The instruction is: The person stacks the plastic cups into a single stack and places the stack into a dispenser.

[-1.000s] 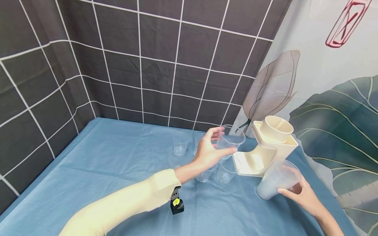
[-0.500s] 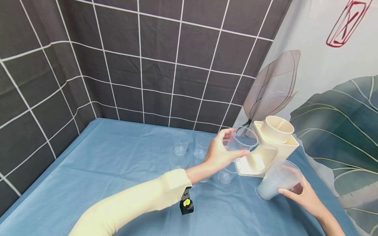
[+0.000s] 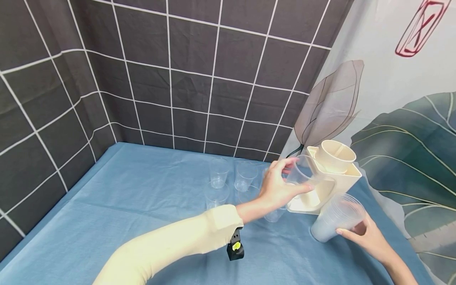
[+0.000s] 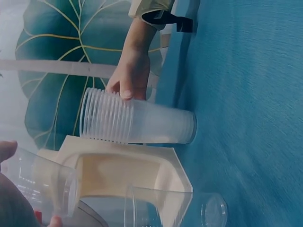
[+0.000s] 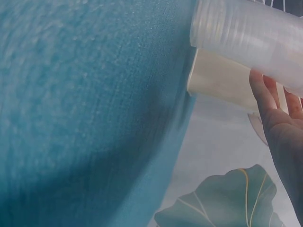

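My left hand (image 3: 279,188) holds a clear plastic cup (image 3: 300,172) between thumb and fingers, raised in front of a cream-coloured stand with a round opening on top (image 3: 343,182). In the left wrist view this cup (image 4: 45,182) is partly cut off by the frame edge. On the right, my right hand (image 3: 367,235) grips a tall stack of nested clear cups (image 3: 336,217), leaning a little with its base at the blue cloth. The right wrist view has the stack (image 5: 246,38) lying across the top, with my right fingers (image 5: 260,90) against its side.
Several clear cups, among them a back-left cup (image 3: 218,174) and one beside it (image 3: 246,176), stand on the blue cloth (image 3: 142,198); my left forearm hides part of the group. A dark tile-patterned sheet (image 3: 192,87) hangs behind, a leaf-printed one (image 3: 409,150) at the right.
My left hand has moved to the right with its cup, from above the standing cups to in front of the cream stand. The right hand and stack have stayed nearly still.
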Action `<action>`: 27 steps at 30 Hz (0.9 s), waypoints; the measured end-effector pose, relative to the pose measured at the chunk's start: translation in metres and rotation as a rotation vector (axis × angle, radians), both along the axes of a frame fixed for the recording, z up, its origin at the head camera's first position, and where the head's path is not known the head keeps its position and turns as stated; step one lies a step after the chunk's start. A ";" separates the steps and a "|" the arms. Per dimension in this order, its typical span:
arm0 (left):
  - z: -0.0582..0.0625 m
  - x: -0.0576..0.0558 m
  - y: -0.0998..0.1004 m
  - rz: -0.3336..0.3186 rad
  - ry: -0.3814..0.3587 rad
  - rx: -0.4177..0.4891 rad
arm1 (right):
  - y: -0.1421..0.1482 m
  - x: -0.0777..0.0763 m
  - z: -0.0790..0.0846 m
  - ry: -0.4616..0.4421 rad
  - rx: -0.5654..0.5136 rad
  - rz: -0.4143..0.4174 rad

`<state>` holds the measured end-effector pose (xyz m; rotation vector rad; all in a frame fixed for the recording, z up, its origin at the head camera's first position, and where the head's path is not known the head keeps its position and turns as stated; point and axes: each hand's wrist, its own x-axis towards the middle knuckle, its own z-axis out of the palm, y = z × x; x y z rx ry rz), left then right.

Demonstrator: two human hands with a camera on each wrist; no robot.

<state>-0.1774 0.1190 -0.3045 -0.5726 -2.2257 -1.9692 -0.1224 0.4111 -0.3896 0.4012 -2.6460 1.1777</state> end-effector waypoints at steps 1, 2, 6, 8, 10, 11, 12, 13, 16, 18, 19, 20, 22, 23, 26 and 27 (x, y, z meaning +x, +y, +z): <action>0.000 0.000 0.001 -0.004 0.000 0.001 | 0.000 0.000 0.000 -0.001 0.000 0.001; 0.000 0.000 0.002 -0.007 0.000 -0.001 | 0.000 0.000 0.000 -0.002 0.001 0.002; 0.001 0.000 0.006 -0.017 0.013 -0.014 | 0.000 -0.001 0.000 -0.004 -0.003 0.010; 0.002 -0.001 0.008 -0.015 0.028 -0.026 | 0.000 -0.002 0.000 -0.002 -0.008 0.014; 0.003 -0.001 0.011 -0.017 0.041 -0.032 | 0.000 -0.001 -0.001 0.003 -0.017 0.020; 0.004 -0.001 0.012 -0.019 0.046 -0.032 | 0.000 -0.001 -0.001 0.006 -0.018 0.022; 0.005 -0.001 0.014 -0.022 0.053 -0.035 | 0.000 -0.001 -0.001 0.010 -0.021 0.026; 0.006 -0.001 0.015 -0.027 0.057 -0.036 | 0.000 -0.001 -0.001 0.011 -0.023 0.028; 0.007 0.001 0.020 -0.036 0.052 -0.038 | 0.001 -0.001 -0.001 0.015 -0.027 0.037; 0.007 0.003 0.024 -0.039 0.042 -0.043 | 0.001 -0.001 -0.001 0.019 -0.036 0.042; 0.007 0.004 0.025 -0.038 0.036 -0.046 | 0.002 -0.001 -0.001 0.020 -0.039 0.042; 0.006 0.004 0.027 -0.037 0.030 -0.048 | 0.002 -0.001 -0.001 0.024 -0.042 0.043; 0.006 0.006 0.030 -0.035 0.017 -0.054 | 0.002 -0.001 -0.002 0.029 -0.052 0.048; 0.006 0.006 0.031 -0.032 0.012 -0.056 | 0.002 -0.001 -0.002 0.030 -0.056 0.049; 0.005 0.007 0.035 -0.028 0.006 -0.052 | 0.001 -0.002 -0.002 0.029 -0.055 0.050; 0.005 0.007 0.035 -0.027 0.005 -0.048 | 0.001 -0.002 -0.002 0.027 -0.053 0.049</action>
